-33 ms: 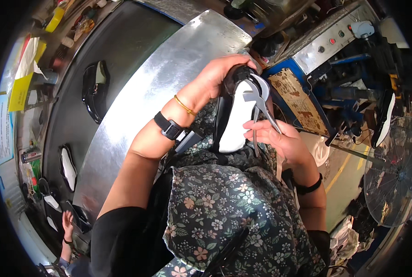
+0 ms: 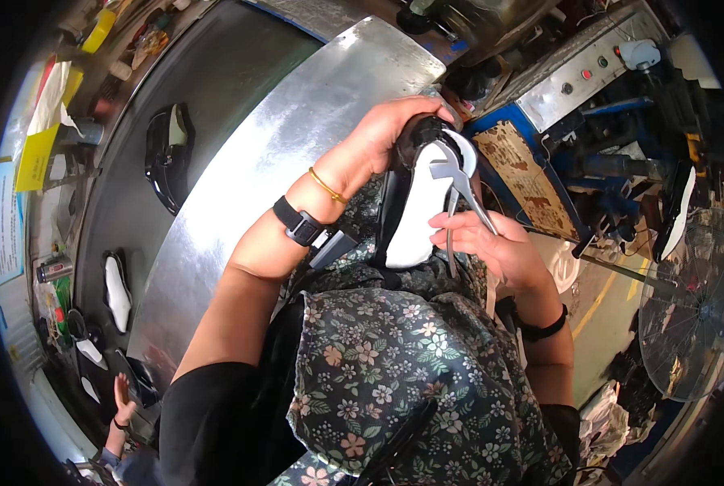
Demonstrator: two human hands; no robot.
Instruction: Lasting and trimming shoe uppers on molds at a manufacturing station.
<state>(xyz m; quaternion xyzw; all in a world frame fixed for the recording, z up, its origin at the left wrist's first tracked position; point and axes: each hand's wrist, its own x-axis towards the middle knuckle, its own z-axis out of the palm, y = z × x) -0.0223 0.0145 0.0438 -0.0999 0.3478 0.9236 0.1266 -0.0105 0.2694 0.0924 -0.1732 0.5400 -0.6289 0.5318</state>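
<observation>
A black shoe upper with a white sole board (image 2: 414,215) stands sole-side toward me over my lap, its dark gathered end pointing away. My left hand (image 2: 398,123) is wrapped round that far end, closed on the shoe, with the fingertips partly hidden behind it. Grey metal lasting pincers (image 2: 465,180) reach the shoe's right edge near the gathered end, where their curved jaw overlaps the rim. My right hand (image 2: 495,247) holds the pincers by the handles, its fingers closed. Whether the jaws bite on the upper's edge I cannot tell.
On my left a grey metal table (image 2: 240,178) borders a dark conveyor belt (image 2: 216,81) carrying a black shoe (image 2: 167,158) and other white-soled shoes (image 2: 117,292). A co-worker's hand (image 2: 122,397) shows at lower left. At right are a blue-framed machine (image 2: 524,174) and a fan (image 2: 690,304).
Shoes on the belt have shifted slightly. The co-worker's hand has moved a little to the right. My hands, the shoe and the pincers are almost unchanged.
</observation>
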